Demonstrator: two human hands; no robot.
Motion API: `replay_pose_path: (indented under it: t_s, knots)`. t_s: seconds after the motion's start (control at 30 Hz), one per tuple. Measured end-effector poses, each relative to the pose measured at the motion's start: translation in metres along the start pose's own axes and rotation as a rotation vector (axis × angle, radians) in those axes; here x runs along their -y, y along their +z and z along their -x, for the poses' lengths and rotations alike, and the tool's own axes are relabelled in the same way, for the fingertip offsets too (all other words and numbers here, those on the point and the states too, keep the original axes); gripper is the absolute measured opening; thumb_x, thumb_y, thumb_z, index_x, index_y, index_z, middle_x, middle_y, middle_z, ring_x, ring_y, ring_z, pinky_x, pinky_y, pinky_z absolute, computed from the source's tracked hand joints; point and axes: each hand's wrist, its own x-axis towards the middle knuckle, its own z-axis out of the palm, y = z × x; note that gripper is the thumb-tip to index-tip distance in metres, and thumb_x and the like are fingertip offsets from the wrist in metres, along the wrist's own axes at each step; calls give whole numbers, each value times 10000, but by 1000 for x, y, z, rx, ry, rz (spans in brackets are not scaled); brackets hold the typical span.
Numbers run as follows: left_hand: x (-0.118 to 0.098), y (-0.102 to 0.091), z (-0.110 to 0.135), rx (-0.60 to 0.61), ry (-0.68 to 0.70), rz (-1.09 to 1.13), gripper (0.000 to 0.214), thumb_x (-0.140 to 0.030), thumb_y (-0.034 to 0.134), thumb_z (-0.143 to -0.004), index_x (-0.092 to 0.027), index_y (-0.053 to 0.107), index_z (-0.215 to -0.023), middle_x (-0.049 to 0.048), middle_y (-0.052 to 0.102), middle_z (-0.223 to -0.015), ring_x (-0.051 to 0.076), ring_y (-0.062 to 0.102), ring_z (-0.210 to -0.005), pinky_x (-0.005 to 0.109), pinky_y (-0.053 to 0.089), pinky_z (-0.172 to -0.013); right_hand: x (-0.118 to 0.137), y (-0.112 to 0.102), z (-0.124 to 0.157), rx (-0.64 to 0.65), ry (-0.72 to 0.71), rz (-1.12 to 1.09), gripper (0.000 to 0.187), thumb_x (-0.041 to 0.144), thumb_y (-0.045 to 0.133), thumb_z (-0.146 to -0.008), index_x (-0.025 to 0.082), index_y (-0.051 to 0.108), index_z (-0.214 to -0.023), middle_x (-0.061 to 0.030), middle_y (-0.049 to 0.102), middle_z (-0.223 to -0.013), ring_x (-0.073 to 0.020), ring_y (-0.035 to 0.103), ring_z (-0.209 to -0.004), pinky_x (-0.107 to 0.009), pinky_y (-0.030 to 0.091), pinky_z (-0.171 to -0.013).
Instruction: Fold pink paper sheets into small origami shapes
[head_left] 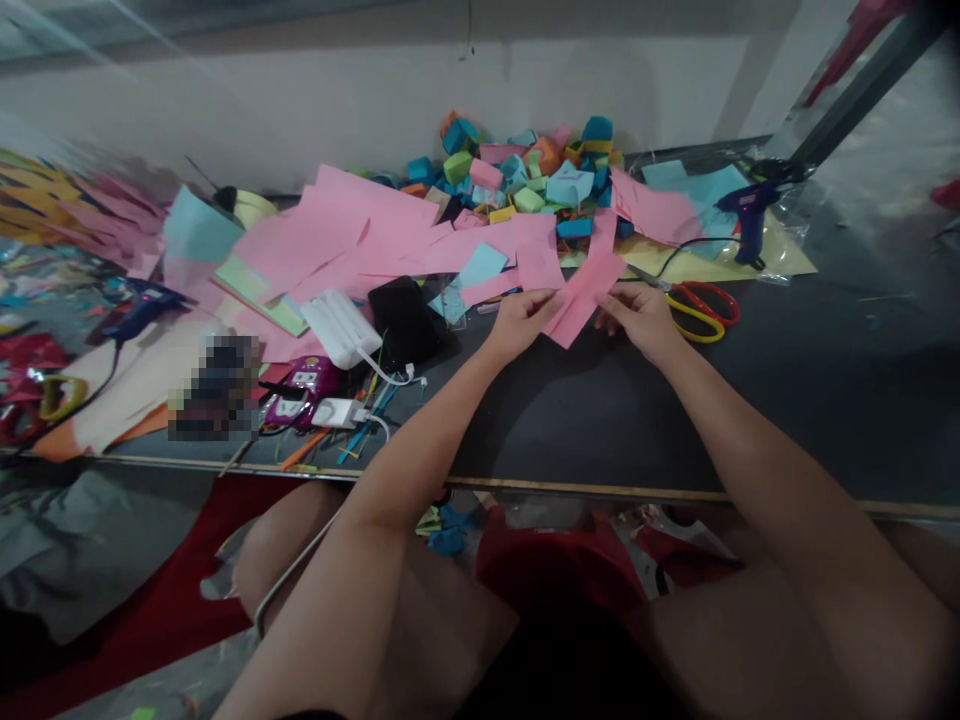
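Both hands hold one pink paper strip (pixel 583 292) over the dark tabletop (pixel 787 390). My left hand (pixel 520 318) pinches its left edge with thumb and fingers closed. My right hand (pixel 636 313) grips the right edge, fingers curled onto the paper. The strip slants from upper right to lower left, its low corner just above the table.
Red-and-yellow scissors (pixel 701 305) lie just right of my right hand. A blue glue gun (pixel 750 215) stands at the back right. Folded coloured paper boxes (pixel 529 170) are piled behind; pink sheets (pixel 352 235), a white power bank (pixel 341 328) and a black pouch (pixel 405 320) lie left.
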Motion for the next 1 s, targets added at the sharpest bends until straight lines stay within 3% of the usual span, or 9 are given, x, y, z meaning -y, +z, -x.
replay_pose_path:
  t_s: [0.1, 0.3, 0.5, 0.7, 0.8, 0.87, 1.0]
  knots:
    - [0, 0, -3, -11, -61, 41, 349, -494, 682, -897, -195, 716, -720, -15, 665, -697, 110, 567, -661, 252, 495, -670, 2, 1, 0, -16, 41, -27, 553, 741, 848, -584, 232, 686, -725, 13, 625, -605, -123, 598, -523, -256, 438, -436]
    - [-2, 3, -2, 7, -163, 210, 407, -561, 792, -799, -191, 702, -657, -35, 510, -568, 84, 439, -549, 242, 406, -548, 2, 3, 1, -57, 97, -99, 522, 676, 884, -571, 223, 666, -716, 22, 622, -586, -108, 592, -501, -232, 433, -423]
    - [-1, 4, -2, -25, -232, 305, 362, -519, 843, -768, -191, 720, -675, -42, 526, -569, 62, 428, -517, 224, 389, -511, 4, 5, 3, -61, 103, -102, 513, 695, 878, -574, 246, 689, -734, 21, 641, -593, -122, 587, -517, -256, 454, -442]
    - [0, 4, -3, -22, -252, 258, 263, -424, 802, -831, -185, 751, -734, -24, 609, -632, 65, 504, -557, 230, 456, -580, 6, 7, 6, -62, 114, -201, 537, 701, 905, -522, 226, 729, -701, -7, 686, -666, -110, 590, -553, -256, 487, -472]
    - [6, 6, -4, -53, -251, 207, 279, -459, 781, -840, -180, 770, -840, 21, 705, -747, 106, 612, -658, 255, 525, -652, 6, 9, 6, -91, 82, -162, 561, 731, 896, -502, 227, 678, -616, 6, 647, -603, -105, 541, -507, -276, 493, -466]
    - [11, 7, -5, -80, -176, 179, 362, -523, 753, -850, -190, 765, -994, 72, 772, -958, 160, 698, -850, 297, 574, -772, 6, 11, 7, -122, 72, -142, 579, 747, 889, -490, 229, 643, -570, 9, 624, -574, -110, 525, -495, -291, 501, -468]
    - [10, 6, -4, -102, 94, 43, 626, -679, 650, -874, -249, 629, -1329, 125, 650, -1419, 229, 658, -1222, 376, 538, -1012, 8, 18, 9, -215, 5, -109, 537, 706, 912, -487, 238, 734, -682, -6, 707, -689, -148, 612, -605, -341, 584, -606]
